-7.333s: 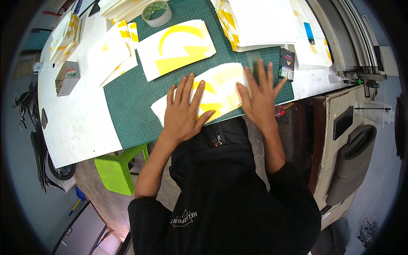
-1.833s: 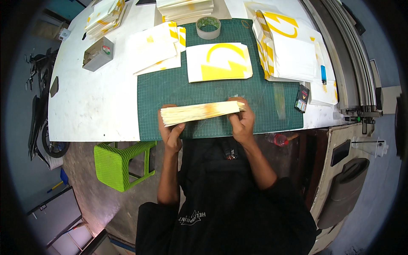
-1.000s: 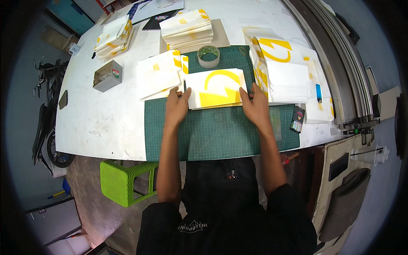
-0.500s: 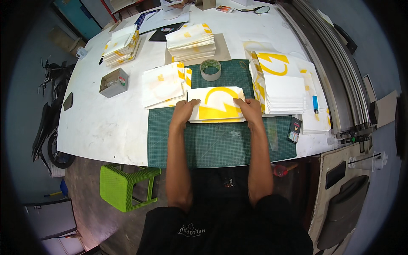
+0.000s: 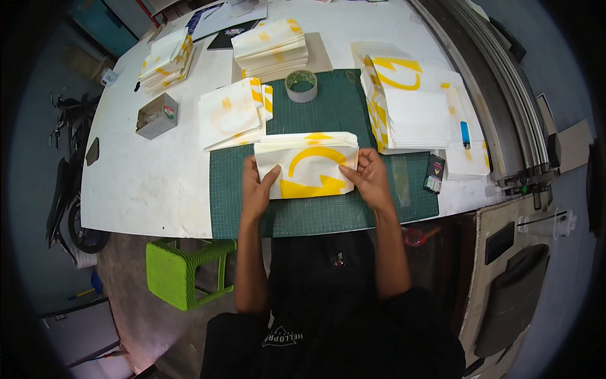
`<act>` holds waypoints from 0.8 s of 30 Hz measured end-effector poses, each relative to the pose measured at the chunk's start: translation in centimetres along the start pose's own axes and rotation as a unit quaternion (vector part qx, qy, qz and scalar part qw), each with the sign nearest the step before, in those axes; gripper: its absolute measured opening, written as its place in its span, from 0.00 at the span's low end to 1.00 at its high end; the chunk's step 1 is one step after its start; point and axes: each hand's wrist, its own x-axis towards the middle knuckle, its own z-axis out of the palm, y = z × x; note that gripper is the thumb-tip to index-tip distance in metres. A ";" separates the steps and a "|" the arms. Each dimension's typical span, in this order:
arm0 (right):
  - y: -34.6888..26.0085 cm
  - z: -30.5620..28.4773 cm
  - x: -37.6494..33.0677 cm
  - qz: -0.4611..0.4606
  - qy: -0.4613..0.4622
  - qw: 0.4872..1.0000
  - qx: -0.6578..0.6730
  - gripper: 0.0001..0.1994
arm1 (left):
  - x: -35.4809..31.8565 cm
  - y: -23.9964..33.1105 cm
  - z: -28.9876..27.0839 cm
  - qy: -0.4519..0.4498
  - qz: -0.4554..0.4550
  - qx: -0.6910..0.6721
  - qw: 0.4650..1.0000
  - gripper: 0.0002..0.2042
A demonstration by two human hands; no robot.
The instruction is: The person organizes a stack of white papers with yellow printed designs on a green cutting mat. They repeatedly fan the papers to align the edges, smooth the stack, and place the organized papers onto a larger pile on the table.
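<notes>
Between my two hands is a stack of white paper [image 5: 309, 148] with yellow print, its upper edge tilted up so the layered edges show. My left hand [image 5: 255, 188] grips its left end, thumb on the front face and fingers behind. At the other end my right hand [image 5: 371, 180] pinches it the same way, thumb in front. Below it lies a green cutting mat [image 5: 303, 221]. A roll of tape [image 5: 302, 96] stands on the mat's far part. Similar white and yellow paper [image 5: 228, 117] lies left of the mat, and a thicker folded pile [image 5: 416, 120] sits to the right.
More paper stacks [image 5: 271, 54] [image 5: 165, 66] stand farther back on the white table [image 5: 151, 196]. A grey open box [image 5: 156, 123] is at left. Right of the mat are a blue lighter [image 5: 465, 134] and a small black box [image 5: 434, 173]. A green stool [image 5: 170, 271] stands below the table's edge.
The stack has come nearer to me and tilted up, showing its layered far edge. My hands moved with it, the left one shifting slightly left. The whole view has shifted a little.
</notes>
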 end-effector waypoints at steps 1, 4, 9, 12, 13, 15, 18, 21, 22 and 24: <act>-0.6 0.5 -0.6 -0.023 -0.006 0.999 0.028 0.21 | -0.9 0.2 -0.2 0.006 0.038 -0.008 0.999 0.23; -1.8 1.2 -2.3 -0.080 -0.043 0.994 0.053 0.24 | -3.4 1.1 -0.6 0.005 0.132 -0.005 0.991 0.28; -0.3 -1.0 -4.2 -0.073 -0.130 0.986 -0.074 0.34 | -6.5 0.1 -1.9 -0.049 0.142 0.032 0.988 0.45; -0.1 -0.4 -5.2 -0.081 -0.120 0.987 -0.063 0.39 | -7.4 0.4 -1.0 -0.054 0.136 0.007 0.989 0.51; -0.3 0.2 -5.4 -0.090 -0.111 0.988 -0.049 0.41 | -7.6 0.7 -0.6 -0.051 0.135 -0.004 0.990 0.52; -0.3 1.4 -6.1 -0.119 -0.101 0.984 -0.082 0.45 | -8.1 0.4 -0.2 -0.056 0.142 -0.005 0.988 0.54; 0.3 1.4 -6.8 -0.163 -0.095 0.975 -0.118 0.48 | -9.0 0.2 -0.5 -0.061 0.136 -0.003 0.989 0.56; 0.5 1.3 -7.6 -0.170 -0.090 0.972 -0.131 0.48 | -10.3 -0.1 -0.6 -0.050 0.093 -0.008 0.994 0.56; 0.5 1.3 -7.6 -0.172 -0.090 0.972 -0.132 0.48 | -10.5 0.0 -0.7 -0.043 0.079 -0.009 0.996 0.56; 0.8 1.0 -7.9 -0.172 -0.091 0.969 -0.153 0.47 | -10.9 0.1 -0.6 -0.048 0.056 -0.019 0.997 0.55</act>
